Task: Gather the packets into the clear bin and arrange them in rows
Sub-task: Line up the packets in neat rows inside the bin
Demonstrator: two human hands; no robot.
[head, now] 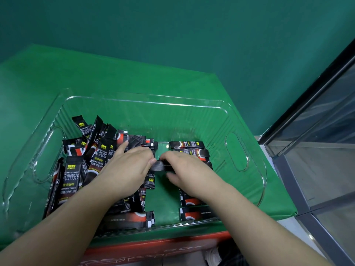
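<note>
Both hands, left (pixel 128 166) and right (pixel 184 169), pinch one packet (pixel 160 167); its right end is hidden. The bin (pixel 146 101) sits on green cloth (pixel 48 73); a glass panel (pixel 326 131) stands at 3 o'clock.

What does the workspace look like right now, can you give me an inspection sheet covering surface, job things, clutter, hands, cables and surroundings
Surface: green mat under the clear bin.
Job's things: all visible packets are inside the bin; loose pile at the left, partly upright; flat row at the right; bare strip of floor between them.
Clutter: red box at the near edge, below the bin.
Grippers: left hand and right hand both hold one black packet crosswise over the gap, fingers curled on its ends.
Cables: nothing seen.
Surroundings: green wall behind; glass partition with dark frame at the right.
</note>
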